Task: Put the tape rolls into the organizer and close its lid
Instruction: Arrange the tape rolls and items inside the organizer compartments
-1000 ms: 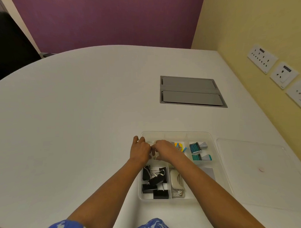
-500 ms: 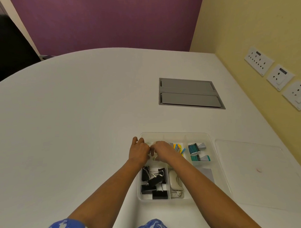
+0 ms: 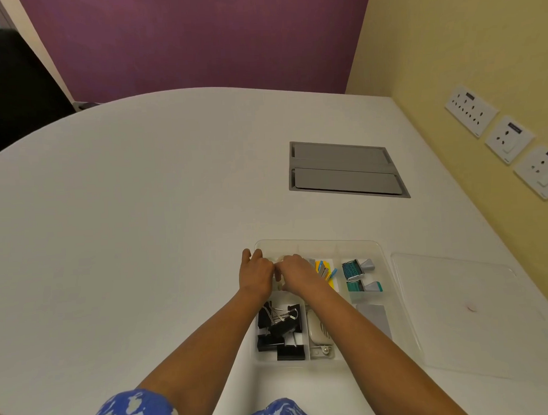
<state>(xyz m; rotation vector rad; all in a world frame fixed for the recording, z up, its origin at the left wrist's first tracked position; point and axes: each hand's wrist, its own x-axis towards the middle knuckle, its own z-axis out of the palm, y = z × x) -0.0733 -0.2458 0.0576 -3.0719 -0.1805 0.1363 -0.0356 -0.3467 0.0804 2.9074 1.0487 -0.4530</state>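
My left hand [image 3: 257, 274]: curled at the far-left corner of the clear plastic compartment organizer [image 3: 380, 249], fingers bent inward over the far-left compartment — whether they pinch anything I cannot tell
My right hand [image 3: 295, 273]: knuckles up, touching my left hand over that same compartment, fingers tucked under and hidden; what they hold I cannot tell
Tape rolls: not plainly visible; only a pale, blurred sliver shows between and under my hands, so I judge they sit in the far-left compartment beneath my fingers, but I cannot confirm it, nor say which way they point
Flat clear plastic lid [image 3: 456, 312]: lying on the white surface [image 3: 142, 212] just beside the organizer's right edge, well to the right of both hands; my right hand is the nearer one
Lid's long axis: runs near-to-far, the same way as the organizer's, so I judge it needs a sideways carry leftward with no turning
Organizer's other contents: black binder clips [image 3: 280, 328] in the near-left compartment, a cream stapler [image 3: 317, 333] beside them, coloured sticky flags [image 3: 324, 270] and two teal stamps [image 3: 357, 277] further right — all below the rim as far as I can see
Step in hand: settling the tape, lid not yet on
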